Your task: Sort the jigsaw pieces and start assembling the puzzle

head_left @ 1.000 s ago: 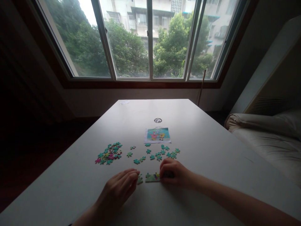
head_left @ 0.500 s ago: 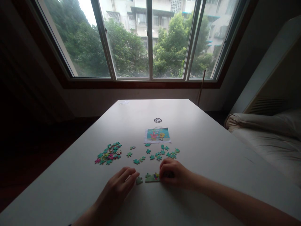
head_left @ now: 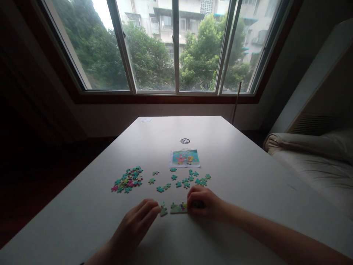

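My left hand [head_left: 140,217] is closed, its fingertips pinching the left edge of a green puzzle piece [head_left: 164,210]. A narrow gap parts that piece from a short strip of joined puzzle pieces [head_left: 178,208], green with a purple and yellow patch. The strip lies flat on the table. At its right end, my right hand [head_left: 202,202] is closed with curled fingers holding it, hiding that end from view.
A mixed heap of puzzle pieces [head_left: 128,180] lies on the left of the white table [head_left: 234,165]. Several loose green pieces [head_left: 186,183] are spread beyond my hands. Behind them are a cartoon picture sheet [head_left: 185,158] and a round black-and-white mark [head_left: 185,141].
My left fingers have shifted slightly left and drawn together at the piece's edge, so more of the piece shows. My right hand and the strip stay in place.
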Demonstrator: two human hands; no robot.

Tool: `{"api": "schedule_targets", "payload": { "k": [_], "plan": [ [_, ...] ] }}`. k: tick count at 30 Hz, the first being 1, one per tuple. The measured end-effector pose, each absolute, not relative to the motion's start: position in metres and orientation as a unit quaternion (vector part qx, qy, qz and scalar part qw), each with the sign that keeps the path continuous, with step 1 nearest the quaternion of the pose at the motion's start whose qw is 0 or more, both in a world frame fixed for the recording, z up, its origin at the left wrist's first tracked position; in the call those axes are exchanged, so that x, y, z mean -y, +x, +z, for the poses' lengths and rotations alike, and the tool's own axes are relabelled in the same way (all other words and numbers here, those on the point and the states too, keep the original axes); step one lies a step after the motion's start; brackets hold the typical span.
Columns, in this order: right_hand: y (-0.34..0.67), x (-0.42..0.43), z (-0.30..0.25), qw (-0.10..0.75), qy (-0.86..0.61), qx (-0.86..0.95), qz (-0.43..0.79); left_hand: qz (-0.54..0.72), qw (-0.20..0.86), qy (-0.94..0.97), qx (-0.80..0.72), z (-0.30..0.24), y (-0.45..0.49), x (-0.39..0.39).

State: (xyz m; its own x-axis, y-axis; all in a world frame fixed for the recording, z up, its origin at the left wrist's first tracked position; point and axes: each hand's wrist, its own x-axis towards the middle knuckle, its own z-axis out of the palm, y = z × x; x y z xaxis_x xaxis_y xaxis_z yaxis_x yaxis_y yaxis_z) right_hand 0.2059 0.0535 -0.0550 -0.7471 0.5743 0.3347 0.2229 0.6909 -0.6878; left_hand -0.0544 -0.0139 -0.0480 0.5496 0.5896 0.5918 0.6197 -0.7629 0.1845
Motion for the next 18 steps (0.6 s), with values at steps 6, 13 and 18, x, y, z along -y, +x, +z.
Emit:
{"api": "schedule_targets", "payload": {
  "k": [6, 13, 18],
  "plan": [
    [0.2057, -0.0532, -0.0559, 0.276, -0.223, 0.877, 0.324, -0.331, 0.04, -0.885, 0.324, -0.0469, -0.0559, 0.0164],
    [0.2059, -0.0531, -0.0562, 0.276, -0.226, 0.877, 0.321, -0.337, 0.077, -0.885, 0.312, -0.0447, -0.0539, 0.0154],
    [0.2056, -0.0529, -0.0547, 0.274, -0.229, 0.878, 0.319, -0.317, 0.098, -0.884, 0.329, -0.0472, -0.0521, 0.013]
  ]
}}
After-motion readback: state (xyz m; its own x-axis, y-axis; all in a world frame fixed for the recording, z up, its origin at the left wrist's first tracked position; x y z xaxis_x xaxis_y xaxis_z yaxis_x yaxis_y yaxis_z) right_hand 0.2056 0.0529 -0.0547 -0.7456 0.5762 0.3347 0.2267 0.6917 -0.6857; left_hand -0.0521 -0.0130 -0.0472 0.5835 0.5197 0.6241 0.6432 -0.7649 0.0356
